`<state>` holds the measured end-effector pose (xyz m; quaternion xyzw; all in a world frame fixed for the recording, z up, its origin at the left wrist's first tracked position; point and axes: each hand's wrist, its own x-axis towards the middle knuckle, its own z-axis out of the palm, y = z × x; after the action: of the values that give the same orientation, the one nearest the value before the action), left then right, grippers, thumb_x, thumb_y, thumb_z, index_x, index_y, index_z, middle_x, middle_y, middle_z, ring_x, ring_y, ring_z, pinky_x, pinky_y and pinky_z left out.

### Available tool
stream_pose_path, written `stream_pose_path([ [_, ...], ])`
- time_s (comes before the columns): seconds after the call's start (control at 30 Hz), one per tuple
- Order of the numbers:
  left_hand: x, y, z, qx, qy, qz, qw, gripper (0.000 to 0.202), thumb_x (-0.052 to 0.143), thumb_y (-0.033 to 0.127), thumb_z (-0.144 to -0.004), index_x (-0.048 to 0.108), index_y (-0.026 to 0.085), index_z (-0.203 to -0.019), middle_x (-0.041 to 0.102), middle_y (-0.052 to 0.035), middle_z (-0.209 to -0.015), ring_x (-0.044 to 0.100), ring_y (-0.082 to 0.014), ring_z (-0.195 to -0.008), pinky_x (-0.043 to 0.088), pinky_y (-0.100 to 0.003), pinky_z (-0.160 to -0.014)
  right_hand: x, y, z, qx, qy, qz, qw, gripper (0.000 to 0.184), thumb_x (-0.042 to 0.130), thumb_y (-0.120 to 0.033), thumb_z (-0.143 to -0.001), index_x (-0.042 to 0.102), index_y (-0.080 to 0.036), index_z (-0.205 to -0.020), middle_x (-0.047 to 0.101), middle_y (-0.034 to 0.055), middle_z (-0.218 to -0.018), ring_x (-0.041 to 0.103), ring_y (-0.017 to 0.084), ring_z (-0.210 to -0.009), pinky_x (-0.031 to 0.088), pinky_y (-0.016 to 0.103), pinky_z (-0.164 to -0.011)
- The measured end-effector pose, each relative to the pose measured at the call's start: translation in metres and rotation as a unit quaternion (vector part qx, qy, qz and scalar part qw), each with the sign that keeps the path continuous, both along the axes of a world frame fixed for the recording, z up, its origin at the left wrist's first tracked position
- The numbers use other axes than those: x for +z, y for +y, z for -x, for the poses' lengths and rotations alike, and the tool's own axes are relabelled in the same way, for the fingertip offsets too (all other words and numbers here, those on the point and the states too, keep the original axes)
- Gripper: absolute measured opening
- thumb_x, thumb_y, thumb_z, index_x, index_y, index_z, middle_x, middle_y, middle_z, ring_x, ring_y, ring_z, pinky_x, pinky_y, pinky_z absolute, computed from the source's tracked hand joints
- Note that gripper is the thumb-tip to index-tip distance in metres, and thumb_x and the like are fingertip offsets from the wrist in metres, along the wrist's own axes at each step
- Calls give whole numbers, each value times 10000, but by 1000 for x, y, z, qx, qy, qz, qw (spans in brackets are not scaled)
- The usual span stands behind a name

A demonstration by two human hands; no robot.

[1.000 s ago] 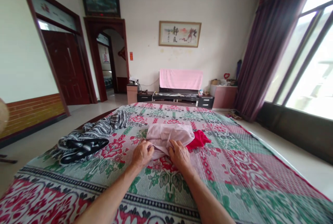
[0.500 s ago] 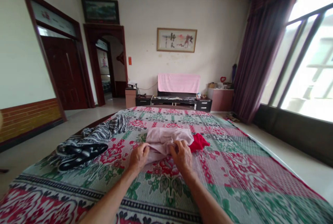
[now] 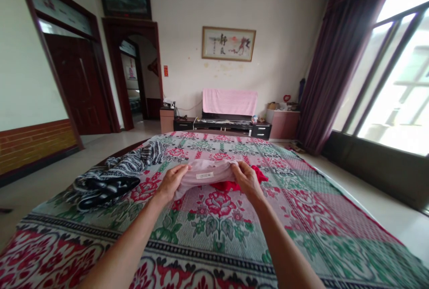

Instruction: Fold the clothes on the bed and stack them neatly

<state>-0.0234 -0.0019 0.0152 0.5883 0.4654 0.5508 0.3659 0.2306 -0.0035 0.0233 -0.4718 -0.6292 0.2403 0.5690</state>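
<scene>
A pale pink garment [image 3: 208, 174] with a small white label is stretched between both my hands above the flowered bedspread [image 3: 221, 217]. My left hand [image 3: 171, 180] grips its left edge, fingers curled round the cloth. My right hand [image 3: 247, 179] grips its right edge the same way. A red garment [image 3: 231, 185] lies on the bed just behind and under the pink one, partly hidden by it and by my right hand.
A heap of black-and-white striped clothes [image 3: 110, 177] lies on the bed's left side. Beyond the bed stand a low dark TV cabinet [image 3: 221, 125] with a pink cloth [image 3: 229, 101] over it, a doorway [image 3: 134, 83] at left and curtained windows [image 3: 378, 78] at right.
Both hands have lifted the pink garment off the bed and moved apart, pulling it taut between them. More of the red garment shows beneath.
</scene>
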Motion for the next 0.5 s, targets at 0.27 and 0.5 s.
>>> stream_pose_path([
  [0.27,10,-16,5,-62,456,-20,887,483,676,497,-624,695,205,-1008,697,-65,-831,616,-214,-746,404,-261,-629,3,-3,-12,-31,-144,39,988,286,588,-302,-700,653,-169,-945,630,4,-714,556,135,-646,411,218,-587],
  [0.5,36,3,20,-53,633,-19,772,266,439,265,-797,693,194,-825,705,-86,-816,634,-211,-783,426,-268,-678,-3,16,-7,9,-122,174,977,173,499,-264,-784,497,-194,-626,510,-33,-476,515,111,-474,369,200,-465],
])
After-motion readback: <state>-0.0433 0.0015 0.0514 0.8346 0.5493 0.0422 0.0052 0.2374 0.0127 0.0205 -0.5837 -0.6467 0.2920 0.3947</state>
